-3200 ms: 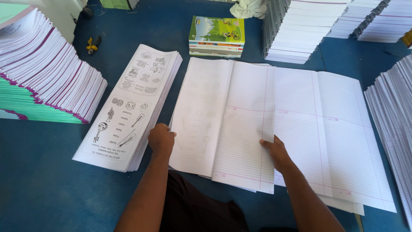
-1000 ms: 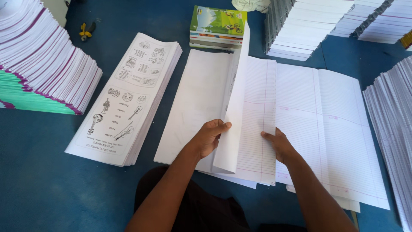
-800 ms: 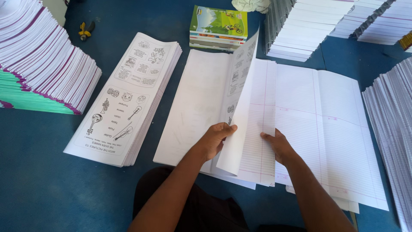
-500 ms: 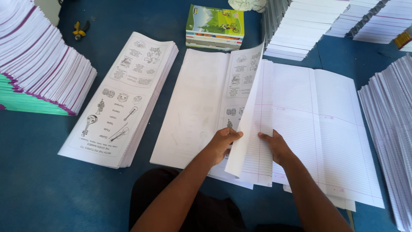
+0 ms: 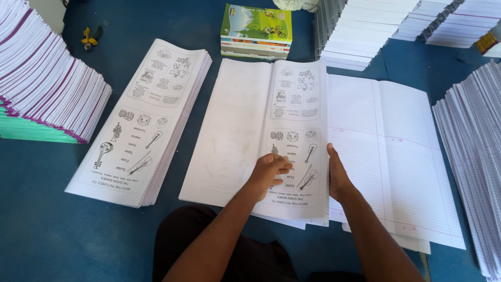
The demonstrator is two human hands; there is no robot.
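A folded printed sheet (image 5: 295, 130), white with small black drawings of instruments and faces, is lying face up in the middle of the blue desk (image 5: 42, 230), overlapping a blank white sheet (image 5: 229, 125) on its left and the stack of ruled sheets (image 5: 396, 156) on its right. The left hand (image 5: 269, 172) is pressing down on the lower part of the printed sheet, fingers curled and flat on the paper, gripping nothing. The right hand (image 5: 336, 175) is lying open along the sheet's right edge, fingers straight.

To the left, a pile of identical printed sheets (image 5: 143, 120) is sitting. Beyond it, a slanting stack with purple and green edges (image 5: 47, 89) is leaning. Behind, a small pile of books with green covers (image 5: 255, 31) is resting near tall white paper stacks (image 5: 365, 26); another stack (image 5: 469, 156) is lining the right side. A yellow-handled tool (image 5: 90, 37) is lying far left.
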